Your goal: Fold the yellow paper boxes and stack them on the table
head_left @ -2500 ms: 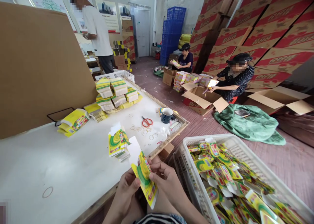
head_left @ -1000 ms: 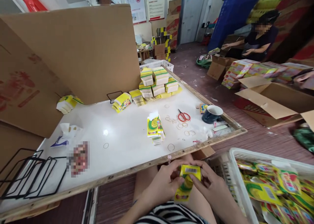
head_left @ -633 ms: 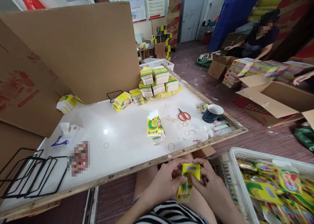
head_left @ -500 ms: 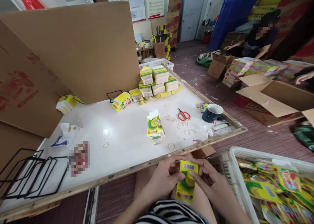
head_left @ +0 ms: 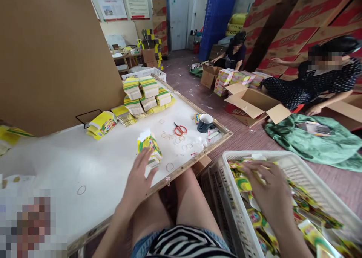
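Observation:
My left hand (head_left: 138, 179) is open, fingers spread, at the near edge of a small stack of flattened yellow-and-green cartons (head_left: 149, 147) on the white table. Its fingertips overlap the stack in view; whether they touch it I cannot tell. My right hand (head_left: 270, 190) is over the white plastic crate (head_left: 230, 197) at my right, palm down with bent fingers parted. Yellow shows between those fingers, apparently from the cartons (head_left: 308, 201) heaped in the crate. Part of what lies under this hand is hidden.
Bundled cartons (head_left: 141, 94) are piled at the table's back. Red-handled scissors (head_left: 180, 129), rubber bands (head_left: 169, 167) and a dark mug (head_left: 204, 123) lie to the right. A cardboard panel (head_left: 56, 62) stands at left. Two people sit beyond an open box (head_left: 254, 103) and a green sack (head_left: 313, 141).
Both hands held a yellow carton over my lap before. They have parted: the left moved to the stack on the table, the right over the crate. My view has turned right.

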A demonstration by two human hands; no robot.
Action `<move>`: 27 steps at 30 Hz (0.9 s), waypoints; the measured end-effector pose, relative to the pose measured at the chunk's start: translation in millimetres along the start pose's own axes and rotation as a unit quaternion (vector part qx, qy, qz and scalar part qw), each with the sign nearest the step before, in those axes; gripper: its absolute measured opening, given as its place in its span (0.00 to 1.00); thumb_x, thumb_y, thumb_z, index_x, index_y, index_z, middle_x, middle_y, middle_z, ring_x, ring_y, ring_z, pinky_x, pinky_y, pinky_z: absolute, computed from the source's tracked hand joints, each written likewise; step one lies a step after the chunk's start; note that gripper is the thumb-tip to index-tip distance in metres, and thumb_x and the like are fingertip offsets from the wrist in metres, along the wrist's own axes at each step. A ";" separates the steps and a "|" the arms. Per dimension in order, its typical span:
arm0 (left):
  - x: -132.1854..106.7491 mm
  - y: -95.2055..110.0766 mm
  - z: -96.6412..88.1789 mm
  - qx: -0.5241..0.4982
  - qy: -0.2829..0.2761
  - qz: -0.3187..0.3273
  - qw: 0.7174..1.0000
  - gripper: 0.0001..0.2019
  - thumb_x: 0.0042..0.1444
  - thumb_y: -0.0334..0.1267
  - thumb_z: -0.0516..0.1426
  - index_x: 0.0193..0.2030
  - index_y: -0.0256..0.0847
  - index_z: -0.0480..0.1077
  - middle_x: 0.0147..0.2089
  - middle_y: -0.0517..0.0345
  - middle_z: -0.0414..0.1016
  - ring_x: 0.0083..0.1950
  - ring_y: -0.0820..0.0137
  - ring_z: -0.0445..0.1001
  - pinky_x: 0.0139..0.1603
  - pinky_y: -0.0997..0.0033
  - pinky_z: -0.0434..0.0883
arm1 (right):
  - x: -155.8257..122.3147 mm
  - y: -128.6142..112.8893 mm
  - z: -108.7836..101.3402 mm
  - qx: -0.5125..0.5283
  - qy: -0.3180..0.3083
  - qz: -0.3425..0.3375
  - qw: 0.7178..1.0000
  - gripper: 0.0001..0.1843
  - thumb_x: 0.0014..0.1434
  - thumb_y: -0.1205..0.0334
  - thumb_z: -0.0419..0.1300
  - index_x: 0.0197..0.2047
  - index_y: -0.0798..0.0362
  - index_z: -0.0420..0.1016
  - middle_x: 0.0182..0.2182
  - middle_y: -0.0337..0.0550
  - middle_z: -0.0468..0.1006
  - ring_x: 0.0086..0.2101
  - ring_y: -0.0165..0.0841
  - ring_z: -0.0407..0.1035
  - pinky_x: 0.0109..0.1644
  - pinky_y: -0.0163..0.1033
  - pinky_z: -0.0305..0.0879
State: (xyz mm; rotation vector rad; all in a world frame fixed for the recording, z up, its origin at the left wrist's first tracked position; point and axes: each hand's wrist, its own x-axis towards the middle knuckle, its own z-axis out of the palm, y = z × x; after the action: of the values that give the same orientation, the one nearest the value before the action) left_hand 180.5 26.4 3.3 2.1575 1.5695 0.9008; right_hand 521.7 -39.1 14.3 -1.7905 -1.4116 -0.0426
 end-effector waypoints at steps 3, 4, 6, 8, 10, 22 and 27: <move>19.5 -38.4 -9.9 0.092 -0.047 0.019 0.994 0.20 0.62 0.43 0.50 0.58 0.39 0.65 0.62 0.49 0.65 0.64 0.58 0.61 0.65 0.50 0.58 | 4.9 14.0 -6.6 -0.041 -0.004 0.015 0.999 0.23 0.58 0.46 0.54 0.45 0.54 0.78 0.43 0.52 0.74 0.39 0.42 0.68 0.44 0.48 0.64; 23.1 -47.2 -10.4 0.098 -0.064 0.020 0.993 0.18 0.62 0.43 0.49 0.54 0.40 0.69 0.59 0.50 0.69 0.60 0.58 0.66 0.62 0.52 0.63 | 2.7 11.4 -3.1 -0.019 -0.029 0.033 0.999 0.22 0.58 0.47 0.55 0.46 0.53 0.77 0.43 0.51 0.74 0.34 0.39 0.68 0.40 0.45 0.65; 26.3 -58.1 -9.3 0.101 -0.085 0.024 0.991 0.16 0.62 0.42 0.48 0.49 0.41 0.73 0.56 0.52 0.73 0.55 0.59 0.72 0.57 0.56 0.69 | -4.9 -2.7 9.7 0.054 -0.092 0.066 0.992 0.19 0.59 0.49 0.55 0.44 0.52 0.77 0.41 0.49 0.76 0.27 0.34 0.66 0.35 0.41 0.65; 25.7 -62.2 -8.1 0.107 -0.092 0.030 0.989 0.17 0.63 0.41 0.46 0.49 0.41 0.73 0.55 0.52 0.73 0.55 0.60 0.72 0.56 0.57 0.70 | -13.1 -23.5 25.5 0.128 -0.151 0.086 0.976 0.17 0.60 0.51 0.54 0.42 0.53 0.77 0.37 0.47 0.78 0.27 0.34 0.67 0.34 0.40 0.65; 23.7 -63.1 -8.5 0.114 -0.091 0.037 0.989 0.18 0.64 0.40 0.44 0.49 0.40 0.73 0.54 0.51 0.74 0.54 0.60 0.73 0.56 0.57 0.70 | -19.3 -45.0 39.5 0.196 -0.197 0.097 0.956 0.15 0.61 0.53 0.55 0.40 0.53 0.78 0.35 0.46 0.80 0.31 0.36 0.70 0.36 0.39 0.66; 36.9 -84.9 -2.0 0.108 -0.026 0.121 0.986 0.19 0.59 0.53 0.51 0.44 0.41 0.73 0.46 0.46 0.76 0.49 0.51 0.73 0.51 0.47 0.70 | -44.6 -88.6 65.8 0.324 -0.280 0.060 0.902 0.10 0.59 0.65 0.56 0.37 0.51 0.80 0.28 0.39 0.79 0.27 0.31 0.68 0.31 0.34 0.63; 41.0 -73.8 -9.9 0.112 0.028 0.131 0.985 0.15 0.62 0.45 0.49 0.38 0.43 0.74 0.40 0.50 0.78 0.41 0.55 0.76 0.43 0.56 0.73 | -53.7 -87.0 69.1 0.360 -0.281 0.114 0.882 0.11 0.58 0.60 0.57 0.33 0.51 0.80 0.25 0.39 0.77 0.26 0.30 0.67 0.30 0.33 0.62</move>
State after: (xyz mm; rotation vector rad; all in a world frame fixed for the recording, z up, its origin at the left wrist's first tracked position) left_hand 128.2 89.0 -20.8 2.5655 1.4970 0.9045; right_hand 400.1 -37.3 -7.0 -1.3428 -1.3198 1.0689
